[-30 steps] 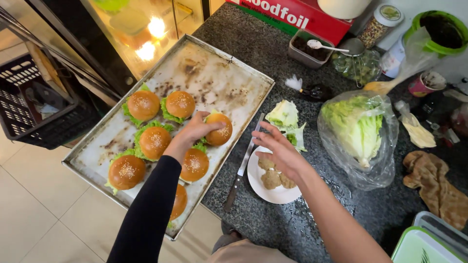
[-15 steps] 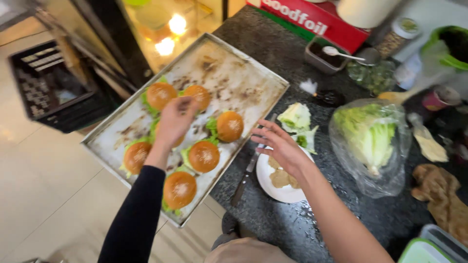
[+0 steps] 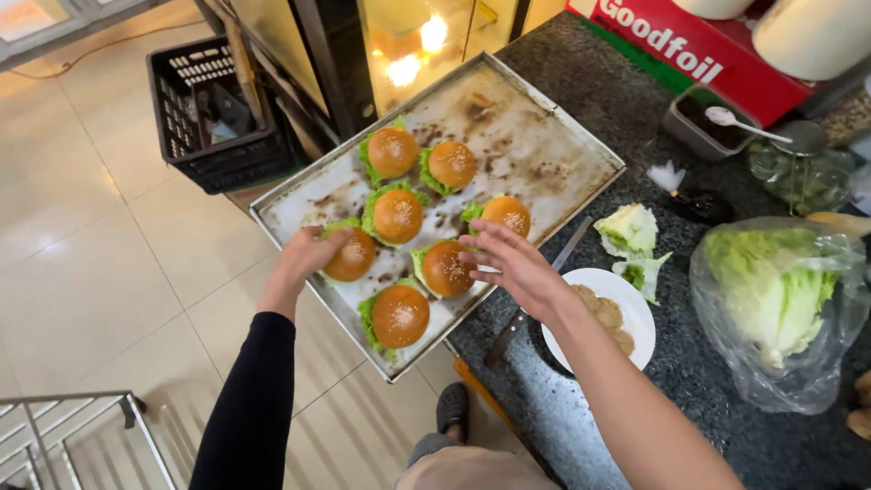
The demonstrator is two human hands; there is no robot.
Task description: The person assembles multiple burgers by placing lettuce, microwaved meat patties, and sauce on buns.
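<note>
Since half a second ago the left hand [image 3: 307, 257] has dropped from the far burgers to the near left edge of the tray, and the right hand [image 3: 513, 263] has come over from the plate to hang above the tray's right side. The left hand now curls its fingers over the top of a burger [image 3: 349, 254] at the left of the middle row, touching the sesame bun; whether it truly grips or merely rests there cannot be told. The right hand is spread, fingers apart and holding nothing, hovering just over the burger [image 3: 446, 268] beside it and close to another burger [image 3: 506, 216] at the right of the group. Seven burgers in all lie on the tray, each on a leaf of green lettuce, with one nearest the person [image 3: 400, 316], one in the centre [image 3: 397, 216] and two at the far end [image 3: 392, 151] [image 3: 452, 164]. The metal baking tray [image 3: 544, 154] is stained and bare on its far half, and it overhangs the edge of the dark stone counter [image 3: 590, 91]. Just right of the tray lies a knife [image 3: 535, 295], then a white plate [image 3: 635, 318] with brown patties, loose lettuce pieces [image 3: 631, 231], and a clear bag of lettuce [image 3: 771, 304]. Farther back stand a red box of foil [image 3: 699, 45] and a small tub with a white spoon [image 3: 703, 127]. On the tiled floor to the left sits a black crate [image 3: 213, 118].
</note>
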